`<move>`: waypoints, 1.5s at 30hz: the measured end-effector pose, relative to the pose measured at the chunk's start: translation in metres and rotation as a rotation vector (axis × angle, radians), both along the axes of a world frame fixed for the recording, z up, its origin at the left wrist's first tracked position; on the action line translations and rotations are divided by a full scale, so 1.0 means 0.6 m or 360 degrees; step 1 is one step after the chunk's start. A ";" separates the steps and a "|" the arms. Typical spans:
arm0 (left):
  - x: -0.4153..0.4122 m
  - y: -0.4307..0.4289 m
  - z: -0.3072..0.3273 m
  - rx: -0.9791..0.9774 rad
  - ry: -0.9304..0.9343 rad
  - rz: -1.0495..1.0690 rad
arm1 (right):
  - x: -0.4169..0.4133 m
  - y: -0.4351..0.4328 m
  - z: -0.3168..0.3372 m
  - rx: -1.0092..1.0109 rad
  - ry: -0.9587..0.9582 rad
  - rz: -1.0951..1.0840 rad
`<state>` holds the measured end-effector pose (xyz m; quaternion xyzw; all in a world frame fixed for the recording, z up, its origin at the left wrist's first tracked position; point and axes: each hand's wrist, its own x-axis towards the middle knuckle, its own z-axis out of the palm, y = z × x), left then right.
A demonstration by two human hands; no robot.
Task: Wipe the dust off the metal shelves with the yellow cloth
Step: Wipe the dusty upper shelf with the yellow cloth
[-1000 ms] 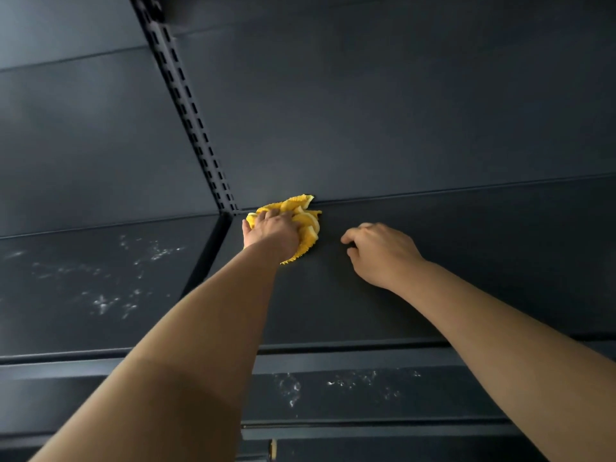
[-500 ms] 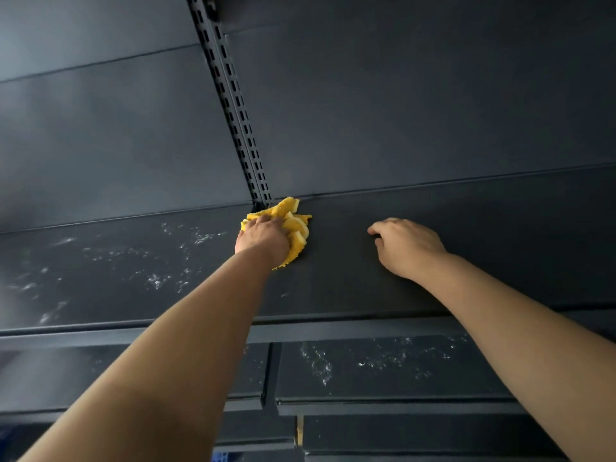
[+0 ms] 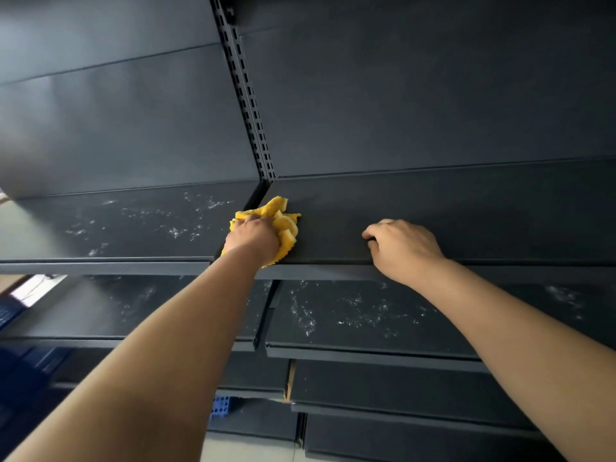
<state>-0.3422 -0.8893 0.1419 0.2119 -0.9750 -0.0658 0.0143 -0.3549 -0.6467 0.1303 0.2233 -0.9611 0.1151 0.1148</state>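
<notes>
Left hand [image 3: 253, 236] is bunched round the yellow cloth [image 3: 281, 225], fingers curled over it and pressing it flat onto the top shelf [image 3: 483, 218]. The cloth sits at that shelf's left end, just right of the seam where it meets the neighbouring shelf [image 3: 100, 228], and its lower folds reach down to the front edge. The right hand [image 3: 400, 248] rests on the same shelf, well apart from the cloth, fingers curled under and holding nothing, with the wrist crossing the front lip. Between the two hands the dark surface looks plain, and it runs on bare to the right. The neighbouring shelf carries pale dust smears [image 3: 186, 225] across its middle, close to the seam. A slotted upright [image 3: 248, 105] climbs the back panel [image 3: 416, 88] from the seam's far end. Below, a lower shelf [image 3: 433, 341] shows more dust specks [image 3: 333, 315], and a blue crate [image 3: 220, 407] peeks out beneath the left forearm.
</notes>
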 end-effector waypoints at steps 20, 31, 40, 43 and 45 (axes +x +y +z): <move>0.105 0.096 0.015 0.0105 0.0135 -0.0438 | 0.089 0.005 0.010 0.0035 -0.0011 0.0067; 0.143 -0.137 0.061 -0.0241 0.0343 -0.0194 | 0.108 -0.205 0.019 -0.0048 0.0020 0.0174; 0.092 -0.240 0.020 0.0093 -0.0221 -0.0402 | 0.094 -0.332 0.022 -0.0105 0.0001 -0.0061; 0.070 -0.250 0.011 0.0065 -0.0170 -0.0434 | 0.090 -0.354 0.016 -0.0136 -0.0020 -0.0147; 0.055 -0.258 0.010 0.0031 -0.0180 -0.0442 | 0.088 -0.366 0.012 -0.0139 -0.0039 -0.0180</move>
